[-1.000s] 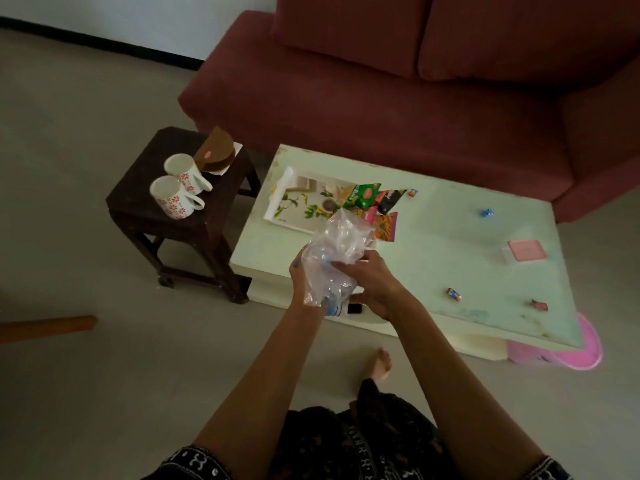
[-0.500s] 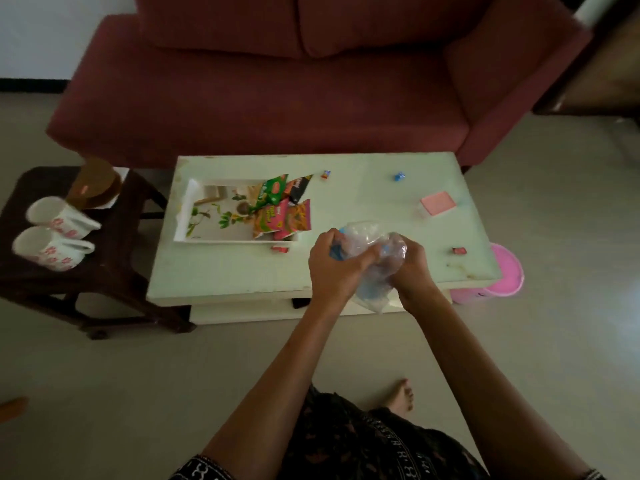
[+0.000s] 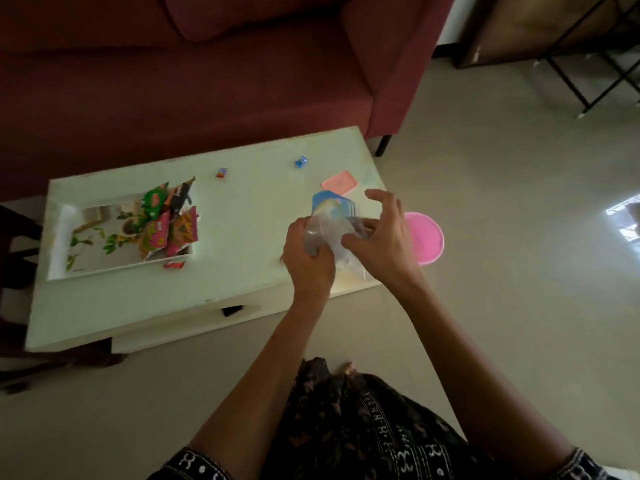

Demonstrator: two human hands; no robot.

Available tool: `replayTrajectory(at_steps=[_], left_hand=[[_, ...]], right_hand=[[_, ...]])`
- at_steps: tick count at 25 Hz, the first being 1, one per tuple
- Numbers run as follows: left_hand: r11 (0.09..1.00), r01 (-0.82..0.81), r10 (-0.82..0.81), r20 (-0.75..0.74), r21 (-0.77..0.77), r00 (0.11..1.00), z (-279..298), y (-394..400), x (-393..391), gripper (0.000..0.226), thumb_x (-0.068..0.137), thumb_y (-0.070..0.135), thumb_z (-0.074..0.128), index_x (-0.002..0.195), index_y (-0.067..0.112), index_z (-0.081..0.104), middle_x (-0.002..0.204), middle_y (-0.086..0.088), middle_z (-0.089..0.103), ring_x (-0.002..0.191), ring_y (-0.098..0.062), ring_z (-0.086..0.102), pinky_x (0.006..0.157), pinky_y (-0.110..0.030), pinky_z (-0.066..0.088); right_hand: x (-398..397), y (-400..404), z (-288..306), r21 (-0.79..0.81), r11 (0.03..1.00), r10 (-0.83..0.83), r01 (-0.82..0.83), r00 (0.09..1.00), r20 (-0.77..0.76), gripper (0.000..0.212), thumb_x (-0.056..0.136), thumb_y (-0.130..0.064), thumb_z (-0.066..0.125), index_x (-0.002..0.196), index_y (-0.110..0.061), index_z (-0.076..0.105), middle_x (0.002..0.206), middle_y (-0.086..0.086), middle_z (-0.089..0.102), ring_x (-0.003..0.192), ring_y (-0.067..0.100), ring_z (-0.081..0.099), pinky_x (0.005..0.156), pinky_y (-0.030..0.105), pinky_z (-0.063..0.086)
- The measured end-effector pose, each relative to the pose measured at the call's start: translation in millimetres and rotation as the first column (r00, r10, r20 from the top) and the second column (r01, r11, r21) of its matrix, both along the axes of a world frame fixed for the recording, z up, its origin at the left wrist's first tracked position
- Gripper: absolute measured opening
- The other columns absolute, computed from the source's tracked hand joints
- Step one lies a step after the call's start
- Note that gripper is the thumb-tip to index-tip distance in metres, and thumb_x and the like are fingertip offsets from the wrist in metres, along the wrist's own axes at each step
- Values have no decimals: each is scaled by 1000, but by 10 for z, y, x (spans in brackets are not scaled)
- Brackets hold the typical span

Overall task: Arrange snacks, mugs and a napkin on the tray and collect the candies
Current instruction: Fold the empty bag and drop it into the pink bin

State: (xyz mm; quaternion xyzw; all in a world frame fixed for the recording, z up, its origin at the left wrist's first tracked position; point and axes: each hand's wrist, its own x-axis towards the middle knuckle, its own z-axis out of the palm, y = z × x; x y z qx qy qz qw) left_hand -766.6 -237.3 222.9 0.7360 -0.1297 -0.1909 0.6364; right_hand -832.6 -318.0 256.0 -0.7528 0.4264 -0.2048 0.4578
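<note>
Both hands (image 3: 308, 258) shifted right, clear bag (image 3: 329, 226) upright.

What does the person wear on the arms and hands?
Both forearms are bare. The left hand and the right hand have no gloves, and I see no rings or watch. Short dark sleeves with a white pattern show at the bottom edge.

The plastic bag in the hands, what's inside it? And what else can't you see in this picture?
- Plastic bag, head view: contents hidden by the left hand, the right hand and crinkled plastic.
- Two candies on the table: too small to read.
- Snack packets in the tray: overlapping, count unclear.
- Red wrapper: partly under the tray edge.
</note>
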Motion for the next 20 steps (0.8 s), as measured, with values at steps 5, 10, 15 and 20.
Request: replayTrajectory(at_steps=[5,10,15,20], left_hand=[[999,8,-22,293,47,956,-216,-437,-120,34,58,-10,45,88,-2,59,84,-9,55,71,-22,53,61,-23,43],[945,236,-314,421,227,851,-458,-931,-187,7,72,-1,49,70,-4,56,106,-18,59,88,-30,59,72,-34,50],[778,453,-628,534,435,566,-678,-1593,-111,45,72,-13,53,116,0,57,133,-26,47,126,-39,41,105,-40,38],[583,645,-811,412,495,417,-1029,-2138,-88,62,78,-10,50,136,5,33,153,-11,18,144,-29,8,118,-35,20]], right_hand=[[-336,-345,-190,497,866,74,-55,997,-19,38,93,-22,52,129,-33,47,113,8,59,91,26,63,69,40,60],[-434,-763,-315,777,629,-293,21,932,212,21,93,-31,52,104,-21,66,90,5,70,74,23,70,71,37,60],[-357,-1458,-513,744,658,-341,116,927,157,72,66,-48,73,127,-15,56,113,10,68,100,23,68,89,45,55],[-241,-2093,-1064,687,645,-456,335,890,-6,57,70,-40,74,122,-21,62,114,15,66,102,28,67,89,48,54]])
